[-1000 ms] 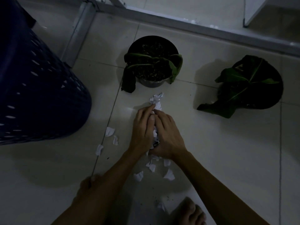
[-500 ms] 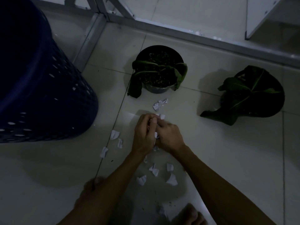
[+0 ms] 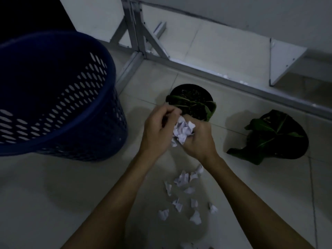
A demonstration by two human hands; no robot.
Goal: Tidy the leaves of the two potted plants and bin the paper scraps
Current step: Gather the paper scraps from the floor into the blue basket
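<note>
A bunch of white paper scraps (image 3: 183, 131) is cupped between my left hand (image 3: 159, 131) and my right hand (image 3: 198, 141), raised above the floor in front of the near potted plant (image 3: 193, 101). That plant is a black pot with drooping green leaves. A second potted plant (image 3: 274, 137) with broad dark leaves stands to the right. Several loose paper scraps (image 3: 183, 178) lie on the tiles below my wrists. The blue perforated bin (image 3: 53, 97) stands at the left, its mouth open towards me.
A grey metal frame rail (image 3: 233, 81) runs across the floor behind the pots, with an upright post (image 3: 134, 26) at the back. A white panel (image 3: 283, 60) stands at the far right. The floor is pale tile (image 3: 53, 194).
My hands have lifted off the floor with a gathered bunch of scraps. The view has tilted up, and the bin's open mouth now shows.
</note>
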